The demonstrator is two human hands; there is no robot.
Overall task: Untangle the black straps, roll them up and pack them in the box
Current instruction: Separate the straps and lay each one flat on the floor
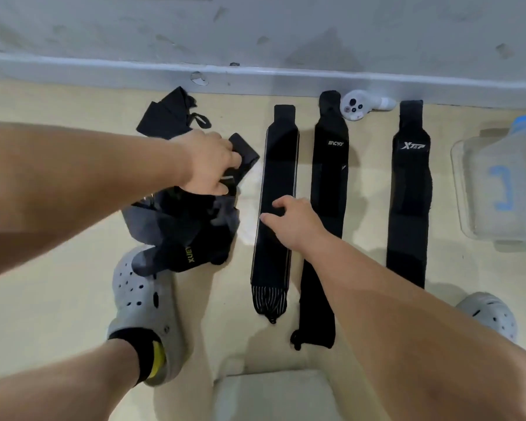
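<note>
Black crumpled strap (245, 154) sits gripped in left hand (208, 165), right hand (295, 221) seemingly pressing, loose-fingered, flat ribbed strap (279, 165).

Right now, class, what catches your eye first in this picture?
Three long black fabric straps lie flat side by side on the beige floor, mid-frame. Left of them sits a tangled heap of black straps, which the left hand grips, while the right hand rests on the nearest flat strap. A clear plastic box waits at the right edge.
</note>
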